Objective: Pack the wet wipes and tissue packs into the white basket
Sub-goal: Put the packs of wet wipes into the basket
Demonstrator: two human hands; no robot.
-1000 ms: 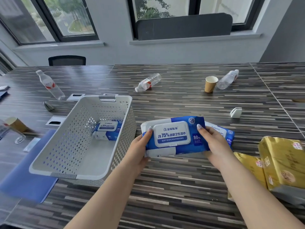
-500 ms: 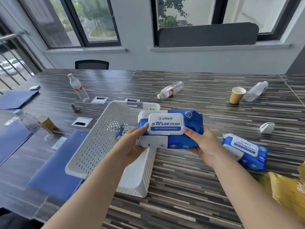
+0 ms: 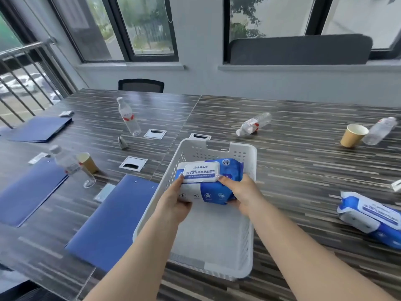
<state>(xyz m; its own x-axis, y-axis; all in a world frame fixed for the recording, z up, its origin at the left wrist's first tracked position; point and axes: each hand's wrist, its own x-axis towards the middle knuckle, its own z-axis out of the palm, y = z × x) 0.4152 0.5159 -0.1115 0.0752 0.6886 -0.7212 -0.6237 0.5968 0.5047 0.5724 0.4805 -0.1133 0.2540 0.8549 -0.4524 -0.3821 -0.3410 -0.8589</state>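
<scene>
Blue-and-white soft plastic wet-wipes pack point(image 3: 209, 181): clasped at its two ends by left hand point(image 3: 173, 202) and right hand point(image 3: 244, 195), inside the far half of white perforated plastic basket point(image 3: 249, 235). Second matching wipes pack point(image 3: 371, 216) on striped table point(image 3: 303, 170), right.

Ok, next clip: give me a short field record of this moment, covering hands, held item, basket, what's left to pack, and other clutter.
left hand: grips the left end of the wet wipes pack
right hand: grips its right end
wet wipes pack: held label-up over the far half of the white basket
white basket: near half of floor bare; far half hidden by the pack
second wipes pack: on table, right of basket
tissue packs: none in view
clutter: paper cup, blue folder
</scene>
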